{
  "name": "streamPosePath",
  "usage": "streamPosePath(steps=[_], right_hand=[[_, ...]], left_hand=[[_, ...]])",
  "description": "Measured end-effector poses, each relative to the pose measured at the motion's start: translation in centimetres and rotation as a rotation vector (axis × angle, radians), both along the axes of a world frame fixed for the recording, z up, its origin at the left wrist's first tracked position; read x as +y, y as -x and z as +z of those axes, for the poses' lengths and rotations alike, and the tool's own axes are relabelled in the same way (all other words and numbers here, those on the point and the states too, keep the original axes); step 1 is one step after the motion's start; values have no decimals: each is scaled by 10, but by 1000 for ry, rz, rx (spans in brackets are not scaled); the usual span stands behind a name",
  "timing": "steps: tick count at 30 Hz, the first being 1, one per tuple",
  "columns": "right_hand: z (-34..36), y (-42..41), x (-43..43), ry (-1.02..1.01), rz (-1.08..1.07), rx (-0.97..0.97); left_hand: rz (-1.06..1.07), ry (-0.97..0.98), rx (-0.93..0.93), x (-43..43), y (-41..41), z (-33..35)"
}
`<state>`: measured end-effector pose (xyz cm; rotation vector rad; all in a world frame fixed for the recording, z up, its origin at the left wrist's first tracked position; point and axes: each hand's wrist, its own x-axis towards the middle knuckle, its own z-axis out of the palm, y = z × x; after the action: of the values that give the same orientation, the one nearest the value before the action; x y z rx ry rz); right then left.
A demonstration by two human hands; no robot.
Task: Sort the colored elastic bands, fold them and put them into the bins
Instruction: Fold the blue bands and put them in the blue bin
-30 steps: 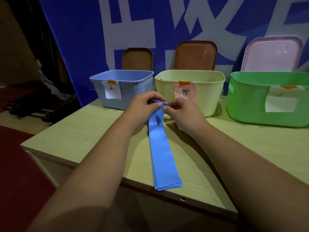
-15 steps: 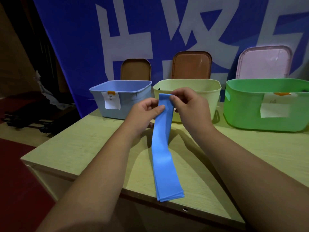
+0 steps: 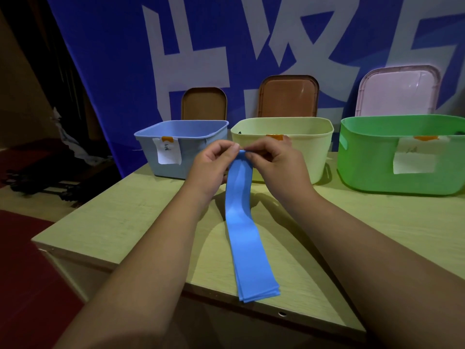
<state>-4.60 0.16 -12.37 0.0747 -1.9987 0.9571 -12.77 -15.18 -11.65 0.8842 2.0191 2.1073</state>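
- blue bin (image 3: 195, 159) far left on table (image 3: 113, 222), likely target by colour
- left hand (image 3: 214, 165): thumb and forefinger pinch band's top end, left corner
- blue band (image 3: 242, 235): top end lifted, rest flat on table, stacked ends at near edge; for a clean fold bring top down onto near ends, corners matched, layers not sliding
- right hand (image 3: 279, 165): pinches same end, right corner, other fingers curled
- yellow bin (image 3: 314, 152), green bin (image 3: 364, 162) further right, probably wrong colour

blue band (image 3: 242, 222) — both hands pinching
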Motion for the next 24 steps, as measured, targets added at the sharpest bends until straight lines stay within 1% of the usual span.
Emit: streamPosePath(steps=[3,9,15,20,24], right_hand=[[-1,-1,-1,1,-6,-56],[-3,-3,1,179,75,-100],[-3,0,0,240,86,-153],[-1,-1,-1,312,109,-173],[-1,1,-1,364,138,-179]], left_hand=[[-9,-29,-2,-1,-1,0],[-7,-14,25,-2,-2,0],[-14,-2,60,-5,3,-2],[-26,-18,32,-4,7,-4],[-24,-14,-28,-2,6,-5]])
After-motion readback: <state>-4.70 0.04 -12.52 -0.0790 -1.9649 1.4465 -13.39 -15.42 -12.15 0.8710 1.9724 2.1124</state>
